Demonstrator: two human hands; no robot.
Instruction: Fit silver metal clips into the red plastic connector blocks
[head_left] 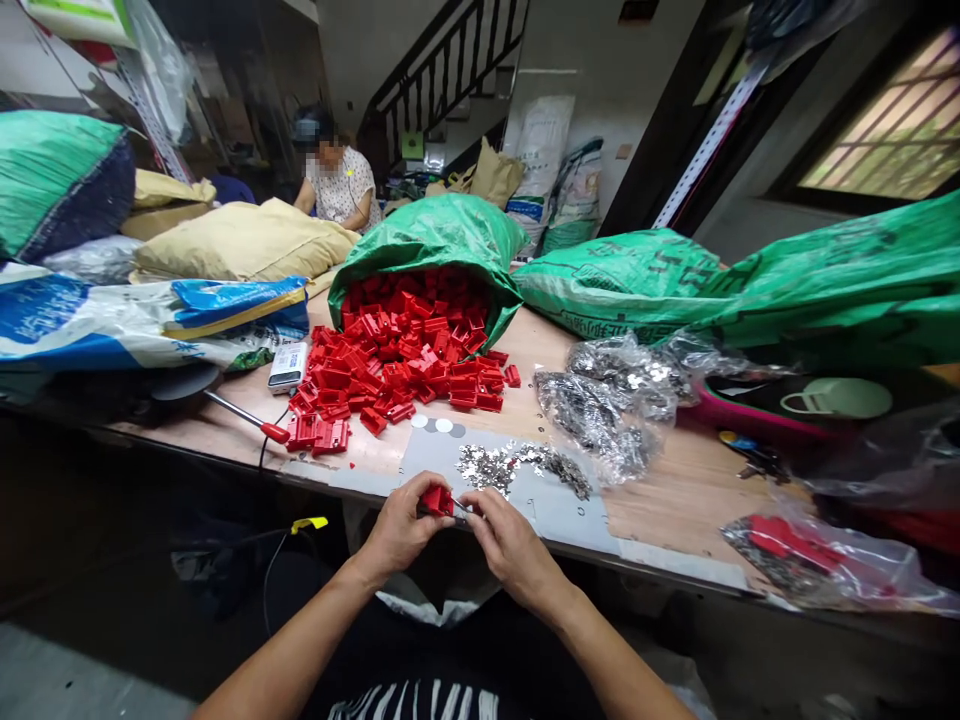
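Between the thumb and fingers of my left hand (pixel 401 525) is a small red plastic part (pixel 436 501), held just over the table's front edge. My right hand (pixel 504 535) is closed in a pinch on a small metal piece (pixel 460 507), its end against the right side of the red part. Just beyond my hands, small silvery metal pieces (pixel 487 468) lie scattered on a grey sheet (pixel 551 515). A large heap of similar red parts (pixel 397 365) spills from a green woven sack (pixel 450 225) behind them.
Clear plastic bags of metal pieces (pixel 600 420) lie to the right, near a pink bin (pixel 739 410) with a pale green cup (pixel 840 397). A red-handled lever (pixel 251 415) juts out at left. More sacks (pixel 247 240) line the back; a person (pixel 345 185) sits beyond.
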